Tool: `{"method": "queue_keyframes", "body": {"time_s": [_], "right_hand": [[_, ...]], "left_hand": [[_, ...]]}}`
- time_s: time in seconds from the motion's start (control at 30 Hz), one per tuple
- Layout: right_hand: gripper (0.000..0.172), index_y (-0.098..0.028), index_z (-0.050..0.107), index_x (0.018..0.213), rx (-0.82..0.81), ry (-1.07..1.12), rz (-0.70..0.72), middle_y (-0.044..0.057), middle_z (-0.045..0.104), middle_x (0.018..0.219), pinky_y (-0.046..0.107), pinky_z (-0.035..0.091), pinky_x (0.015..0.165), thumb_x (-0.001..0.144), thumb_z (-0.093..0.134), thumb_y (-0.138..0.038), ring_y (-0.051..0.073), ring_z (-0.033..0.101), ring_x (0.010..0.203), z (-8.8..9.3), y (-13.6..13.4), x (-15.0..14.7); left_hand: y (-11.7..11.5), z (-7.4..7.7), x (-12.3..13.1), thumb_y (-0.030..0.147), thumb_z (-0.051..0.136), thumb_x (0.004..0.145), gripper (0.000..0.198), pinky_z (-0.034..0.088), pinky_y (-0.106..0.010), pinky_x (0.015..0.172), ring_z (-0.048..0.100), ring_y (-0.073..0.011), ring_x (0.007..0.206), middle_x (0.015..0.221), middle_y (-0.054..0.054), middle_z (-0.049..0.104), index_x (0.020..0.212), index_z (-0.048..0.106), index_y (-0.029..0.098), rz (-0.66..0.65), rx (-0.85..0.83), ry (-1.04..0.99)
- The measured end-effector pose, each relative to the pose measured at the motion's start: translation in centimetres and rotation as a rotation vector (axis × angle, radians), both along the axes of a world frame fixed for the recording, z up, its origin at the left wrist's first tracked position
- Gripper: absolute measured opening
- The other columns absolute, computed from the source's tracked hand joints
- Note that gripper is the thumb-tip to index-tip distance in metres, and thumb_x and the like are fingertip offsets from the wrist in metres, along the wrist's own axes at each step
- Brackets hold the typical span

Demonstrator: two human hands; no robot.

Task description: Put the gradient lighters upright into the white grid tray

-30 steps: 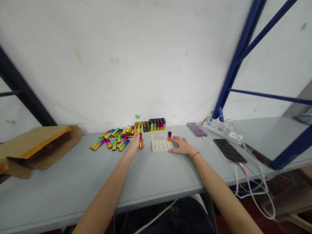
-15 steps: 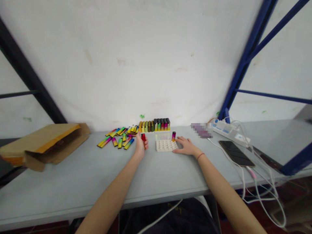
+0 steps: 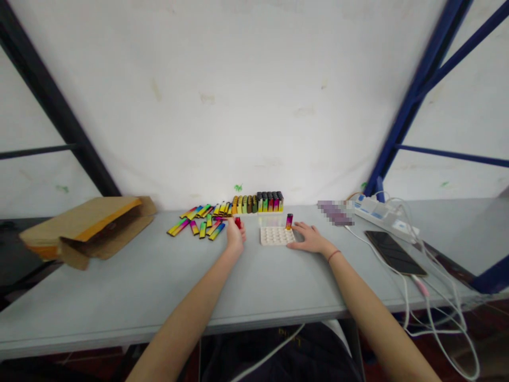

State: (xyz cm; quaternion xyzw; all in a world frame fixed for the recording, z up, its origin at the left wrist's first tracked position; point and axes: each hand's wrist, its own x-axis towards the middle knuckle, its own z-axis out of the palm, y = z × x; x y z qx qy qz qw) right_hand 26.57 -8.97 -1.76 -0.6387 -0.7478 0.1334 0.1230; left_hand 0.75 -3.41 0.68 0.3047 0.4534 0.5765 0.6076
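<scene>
My left hand (image 3: 235, 237) is closed around a red lighter (image 3: 237, 222), held upright just left of a white tray with round holes (image 3: 272, 236). My right hand (image 3: 308, 238) rests flat with fingers spread beside the tray's right edge. One purple-and-orange lighter (image 3: 289, 220) stands in the tray's far right corner, close to my right fingertips. Several rainbow-coloured lighters (image 3: 201, 222) lie loose on the table left of my left hand. A row of upright lighters (image 3: 258, 202) stands against the wall behind the tray.
A brown cardboard envelope (image 3: 85, 228) lies open at the left on the grey table (image 3: 119, 286). At the right are a power strip (image 3: 379, 213), a black phone (image 3: 394, 252) and white cables (image 3: 433, 302). Blue shelf posts (image 3: 413, 101) rise at the right.
My left hand has turned the red lighter upright and kept it near the tray. The view shifted, so everything sits further right. My right hand stays by the tray.
</scene>
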Motion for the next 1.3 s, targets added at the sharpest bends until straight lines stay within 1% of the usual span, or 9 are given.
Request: {"method": "queue_keyframes", "body": {"time_s": [0.23, 0.4, 0.57, 0.7, 0.8, 0.87, 0.93, 1.07, 1.3], "right_hand": [[0.088, -0.019, 0.042, 0.146, -0.002, 0.008, 0.008, 0.018, 0.030, 0.157, 0.062, 0.010, 0.117, 0.076, 0.058, -0.070, 0.035, 0.022, 0.147, 0.1, -0.1, -0.1], [0.088, -0.019, 0.041, 0.146, -0.011, -0.001, 0.005, 0.019, 0.029, 0.157, 0.062, 0.009, 0.117, 0.077, 0.058, -0.070, 0.034, 0.021, 0.148, 0.1, 0.0, -0.1], [0.088, -0.019, 0.042, 0.146, -0.004, 0.007, 0.004, 0.018, 0.030, 0.157, 0.063, 0.010, 0.117, 0.077, 0.058, -0.070, 0.035, 0.021, 0.147, -0.1, 0.1, 0.0], [0.087, -0.021, 0.043, 0.145, 0.012, 0.013, 0.007, 0.017, 0.030, 0.157, 0.065, 0.011, 0.116, 0.076, 0.059, -0.071, 0.036, 0.022, 0.147, -0.1, 0.0, 0.0], [0.084, -0.023, 0.042, 0.145, 0.016, 0.013, 0.014, 0.017, 0.029, 0.158, 0.065, 0.011, 0.115, 0.077, 0.059, -0.069, 0.036, 0.023, 0.147, -0.1, 0.0, -0.1], [0.083, -0.022, 0.043, 0.145, 0.017, 0.009, 0.017, 0.017, 0.030, 0.157, 0.064, 0.011, 0.115, 0.078, 0.059, -0.069, 0.036, 0.023, 0.147, 0.0, 0.0, -0.1], [0.083, -0.022, 0.043, 0.145, 0.019, 0.008, 0.021, 0.017, 0.031, 0.157, 0.065, 0.011, 0.115, 0.078, 0.059, -0.069, 0.036, 0.024, 0.146, 0.0, -0.1, -0.1], [0.083, -0.022, 0.044, 0.144, 0.023, 0.021, 0.018, 0.017, 0.032, 0.156, 0.066, 0.012, 0.114, 0.077, 0.061, -0.067, 0.036, 0.024, 0.146, 0.1, -0.2, -0.3], [0.079, -0.028, 0.046, 0.142, 0.040, 0.028, 0.022, 0.015, 0.034, 0.156, 0.066, 0.014, 0.113, 0.077, 0.062, -0.068, 0.037, 0.026, 0.145, 0.0, -0.1, -0.2]], "left_hand": [[0.0, 0.0, -0.1, 0.050, 0.035, 0.086, 0.040, 0.009, -0.019, 0.033, 0.014, -0.0061, 0.030, 0.038, 0.010, 0.020, 0.056, 0.033, 0.023, -0.027, 0.002, -0.015], [-0.1, 0.0, -0.1, 0.039, 0.030, 0.087, 0.035, 0.009, -0.019, 0.034, 0.013, -0.0060, 0.030, 0.039, 0.009, 0.020, 0.056, 0.031, 0.022, 0.051, 0.012, -0.025], [0.0, 0.0, 0.0, 0.050, 0.029, 0.088, 0.039, 0.014, -0.020, 0.035, 0.018, -0.0068, 0.032, 0.043, 0.009, 0.025, 0.062, 0.036, 0.022, -0.017, 0.072, -0.044], [0.1, 0.1, 2.0, 0.048, 0.044, 0.087, 0.032, 0.028, -0.020, 0.041, 0.032, -0.0079, 0.040, 0.050, 0.007, 0.036, 0.069, 0.043, 0.021, -0.118, 0.269, 0.145], [-0.1, 0.0, 4.2, 0.038, 0.056, 0.084, 0.020, 0.047, -0.024, 0.068, 0.055, -0.0128, 0.067, 0.070, 0.001, 0.055, 0.078, 0.054, 0.020, -0.169, 0.578, 0.420], [-0.3, -0.1, 5.6, 0.032, 0.062, 0.082, 0.014, 0.046, -0.031, 0.091, 0.059, -0.0180, 0.094, 0.091, -0.005, 0.061, 0.087, 0.063, 0.020, -0.173, 0.761, 0.582], [-0.3, -0.3, 6.7, 0.028, 0.063, 0.082, 0.017, 0.042, -0.035, 0.101, 0.057, -0.0212, 0.107, 0.104, -0.009, 0.061, 0.095, 0.069, 0.019, -0.218, 0.866, 0.683], [-0.2, -1.2, 7.8, 0.025, 0.063, 0.083, 0.024, 0.045, -0.037, 0.100, 0.060, -0.0224, 0.108, 0.111, -0.010, 0.066, 0.105, 0.070, 0.018, -0.391, 0.901, 0.748], [-0.2, -2.3, 8.1, 0.023, 0.069, 0.079, 0.025, 0.051, -0.034, 0.090, 0.065, -0.0214, 0.096, 0.107, -0.007, 0.070, 0.104, 0.068, 0.021, -0.370, 0.820, 0.795]]}}
